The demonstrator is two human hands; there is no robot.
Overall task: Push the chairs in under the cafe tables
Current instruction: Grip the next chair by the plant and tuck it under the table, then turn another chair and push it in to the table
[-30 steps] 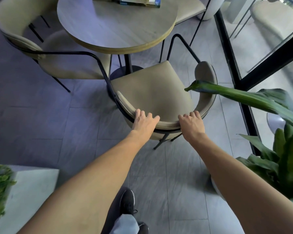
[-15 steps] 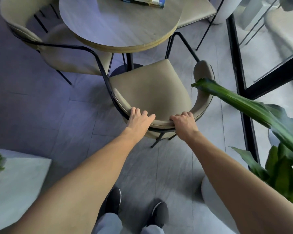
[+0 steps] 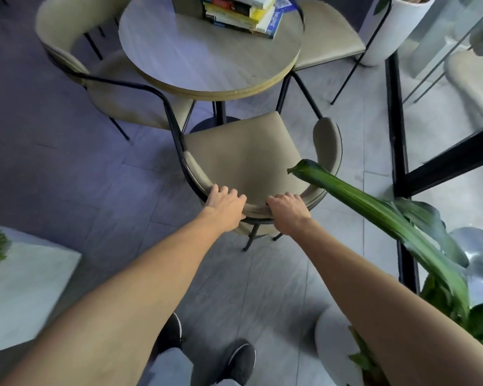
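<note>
- The floor (image 3: 67, 174) is grey tile, and it fills most of what I see.
- The round table (image 3: 207, 57) stands in front of me on one dark post.
- The chair (image 3: 240, 154) I am holding is tan with a thin black frame. It sits between me and the table. The front of its seat is just at the table's edge, near the post, but most of the seat sticks out toward me.
- A second chair (image 3: 106, 79) is at the left of the table, with part of its seat under the top.
- A third chair (image 3: 329, 43) is at the far right side, and its seat goes a little under the top too.
- A big green leaf (image 3: 374, 213) from the plant on my right reaches over the chair's right arm.
- A stack of books (image 3: 243, 12) lies on the far side of the table (the top of the stack is cut off).
- My left hand (image 3: 225, 206) is on the curved back of the chair, fingers over the top and thumb behind.
- My right hand (image 3: 289, 213) is just beside it, closed around the same back rim.
- My two dark shoes (image 3: 241, 360) are on the floor below my arms.
</note>
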